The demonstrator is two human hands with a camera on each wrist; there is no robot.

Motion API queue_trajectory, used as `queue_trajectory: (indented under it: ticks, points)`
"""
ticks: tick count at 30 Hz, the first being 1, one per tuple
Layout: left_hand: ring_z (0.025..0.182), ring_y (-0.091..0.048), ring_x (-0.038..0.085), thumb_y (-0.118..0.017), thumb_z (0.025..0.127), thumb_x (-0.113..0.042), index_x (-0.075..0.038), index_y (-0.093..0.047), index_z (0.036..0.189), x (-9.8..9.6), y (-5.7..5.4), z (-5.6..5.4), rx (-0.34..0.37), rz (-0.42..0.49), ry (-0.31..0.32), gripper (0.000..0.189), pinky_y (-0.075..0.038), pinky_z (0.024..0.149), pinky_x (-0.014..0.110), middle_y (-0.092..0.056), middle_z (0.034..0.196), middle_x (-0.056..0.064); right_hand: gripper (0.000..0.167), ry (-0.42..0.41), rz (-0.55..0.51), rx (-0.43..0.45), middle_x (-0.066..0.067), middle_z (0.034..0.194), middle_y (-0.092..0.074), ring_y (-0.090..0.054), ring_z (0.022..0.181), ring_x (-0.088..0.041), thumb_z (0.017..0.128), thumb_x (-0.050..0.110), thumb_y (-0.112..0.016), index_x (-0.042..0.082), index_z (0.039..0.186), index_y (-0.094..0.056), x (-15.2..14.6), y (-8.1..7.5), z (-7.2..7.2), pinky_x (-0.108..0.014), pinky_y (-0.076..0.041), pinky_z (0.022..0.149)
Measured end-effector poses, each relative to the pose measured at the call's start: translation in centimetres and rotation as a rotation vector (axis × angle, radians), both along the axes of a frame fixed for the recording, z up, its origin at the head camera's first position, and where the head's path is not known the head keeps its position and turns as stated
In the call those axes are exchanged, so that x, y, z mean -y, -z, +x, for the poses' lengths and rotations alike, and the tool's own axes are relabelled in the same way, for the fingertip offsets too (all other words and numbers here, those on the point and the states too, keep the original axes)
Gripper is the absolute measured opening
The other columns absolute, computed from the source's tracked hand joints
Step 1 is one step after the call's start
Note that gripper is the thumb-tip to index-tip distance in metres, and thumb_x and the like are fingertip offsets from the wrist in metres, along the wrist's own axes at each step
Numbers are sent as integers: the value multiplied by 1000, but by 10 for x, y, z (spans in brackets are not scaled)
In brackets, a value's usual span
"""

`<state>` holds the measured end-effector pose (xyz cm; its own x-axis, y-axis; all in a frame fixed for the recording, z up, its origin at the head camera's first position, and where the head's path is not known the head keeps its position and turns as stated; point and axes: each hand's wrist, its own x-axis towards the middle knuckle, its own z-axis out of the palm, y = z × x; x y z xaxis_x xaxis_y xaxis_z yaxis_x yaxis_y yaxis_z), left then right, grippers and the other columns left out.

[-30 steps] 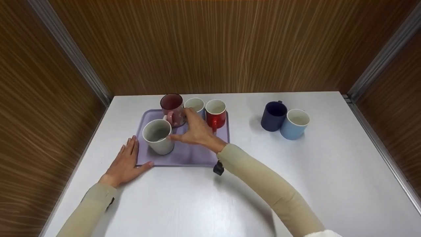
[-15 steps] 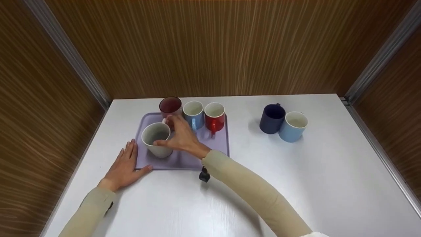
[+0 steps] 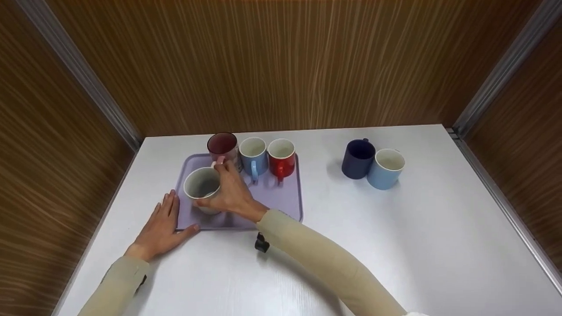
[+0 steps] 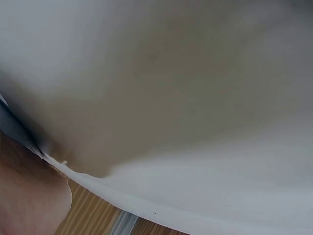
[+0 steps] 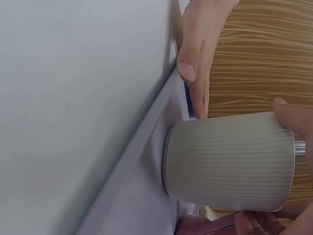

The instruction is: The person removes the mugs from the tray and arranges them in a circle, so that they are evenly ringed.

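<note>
A white ribbed mug (image 3: 202, 182) stands upright at the front left of a purple tray (image 3: 272, 202). My right hand (image 3: 230, 191) holds it near the rim, thumb on the near side and fingers on the far side by its handle. The right wrist view shows the mug's ribbed wall (image 5: 230, 161) and its base on the tray. My left hand (image 3: 158, 230) lies with straight fingers along the tray's left edge, thumb at the front corner. Behind the white mug are a pink mug (image 3: 222, 145), a light blue mug (image 3: 254, 160) and a red mug (image 3: 282, 160).
Right of the tray, a dark blue mug (image 3: 358, 160) and another light blue mug (image 3: 384, 173) stand side by side on the white table (image 3: 421, 245). Wood-grain panels (image 3: 285, 66) rise behind and at both sides. The left wrist view is mostly blurred table and a wrist.
My right hand has moved left and nearer, from beside the pink mug onto the white mug, uncovering the light blue and red mugs. My left hand stays at the tray's edge.
</note>
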<state>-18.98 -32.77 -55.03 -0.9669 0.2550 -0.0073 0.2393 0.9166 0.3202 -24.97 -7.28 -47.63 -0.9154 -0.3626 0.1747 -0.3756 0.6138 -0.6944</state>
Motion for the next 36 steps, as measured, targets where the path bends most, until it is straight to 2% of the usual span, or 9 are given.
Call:
queue_trajectory:
  ticks: [7,11,19,23,29,36]
  points:
    - [165,-4,48,-60,99,-69,11,-11,167,-1,-4,2,2,2,8,116,-12,132,65,-5,177,29,131,-28,20,-58,-13,157,-47,-48,145,-26,72,59,-93,2,168,-24,1,0,-1,-41,-43,124]
    - [165,-4,48,-60,98,-69,10,-11,167,-1,-4,3,0,7,7,115,-12,132,65,-6,177,30,135,-57,25,-76,-13,150,-54,-51,142,-25,71,56,-95,1,168,-19,0,1,1,-39,-44,123]
    - [165,-5,49,-61,98,-69,10,-12,167,0,-1,1,-9,10,8,115,-12,132,66,-7,176,30,125,-77,-17,-69,-11,159,-54,-53,145,-24,69,58,-97,5,164,-36,2,4,0,-37,-45,122]
    - [165,-4,48,-61,98,-70,10,-12,167,1,-2,1,-2,10,3,116,-12,132,65,-7,177,30,118,-85,-57,-55,-9,153,-59,-58,137,-22,67,55,-100,8,159,-43,4,9,0,-36,-50,117]
    - [165,-5,48,-61,98,-69,9,-12,167,2,-2,2,-4,10,-3,116,-12,132,65,-7,177,29,109,-107,-105,-44,-7,139,-65,-65,125,-22,66,46,-102,12,154,-46,8,16,-1,-34,-55,109]
    - [164,-6,49,-61,97,-70,11,-13,166,0,-4,0,-14,13,3,117,-12,132,65,-6,177,30,108,-62,-88,-75,-7,144,-65,-65,126,-21,68,48,-99,12,155,-47,6,16,-4,-33,-54,110]
